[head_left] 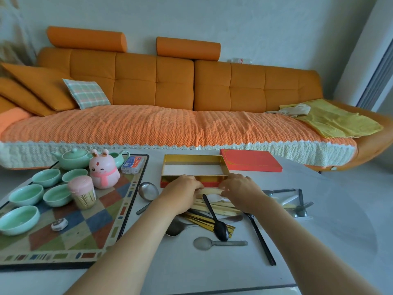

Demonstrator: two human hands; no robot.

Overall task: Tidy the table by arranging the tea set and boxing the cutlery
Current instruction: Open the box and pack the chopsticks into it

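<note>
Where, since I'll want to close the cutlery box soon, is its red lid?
In the head view the red lid lies flat on the table at the far side, just right of the open box and in front of the sofa.

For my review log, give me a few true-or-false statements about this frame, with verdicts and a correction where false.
1. The left hand and the right hand both hold the wooden chopsticks just in front of the open box. True.
2. The red lid is on the box. False: it lies on the table to the right of the box.
3. Cutlery already fills the box. False: no cutlery shows inside it.
4. Green teacups stand on the patterned mat. True.
5. A black spoon lies across the chopsticks. True.
</note>
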